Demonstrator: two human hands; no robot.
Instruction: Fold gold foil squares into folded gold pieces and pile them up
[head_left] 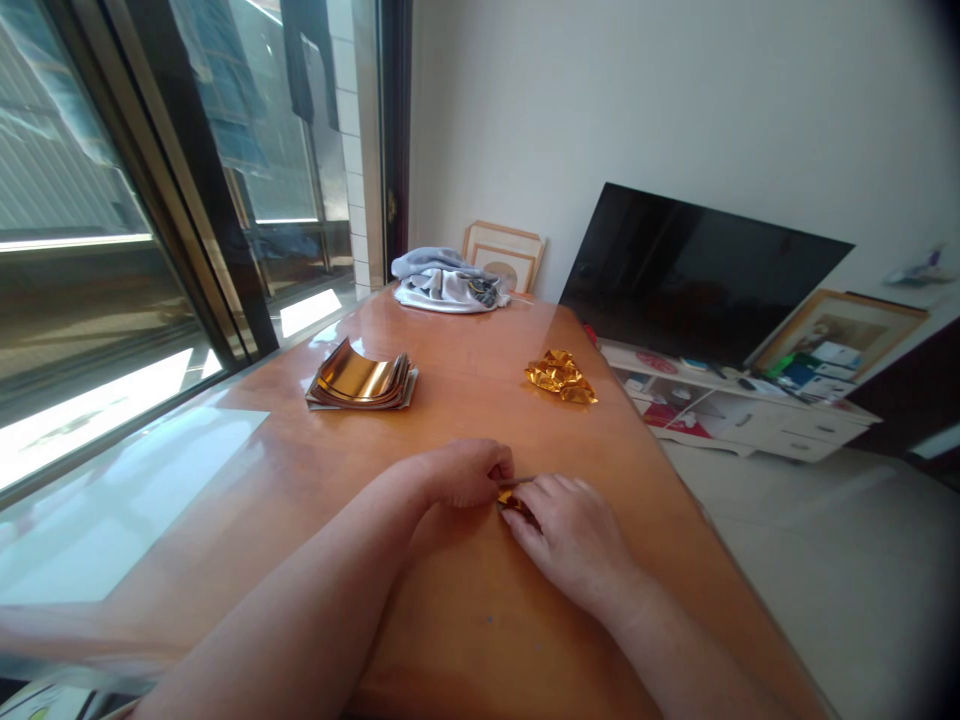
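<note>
Both hands meet over the near middle of the wooden table (465, 620). My left hand (461, 472) is closed, pinching a small piece of gold foil paper (508, 496). My right hand (571, 530) lies over the same piece, fingers pressed down on it, so most of the paper is hidden. Farther back on the left lies a stack of gold foil sheets (361, 381), the top ones curled up. A little heap of folded gold foil pieces (560, 376) sits at the back right of the table.
A grey bundle of cloth (445, 280) lies at the table's far end, before a picture frame (504, 254). A glass sliding door (112, 230) runs along the left. To the right stand a dark television (697, 275) and a white low cabinet (750, 415).
</note>
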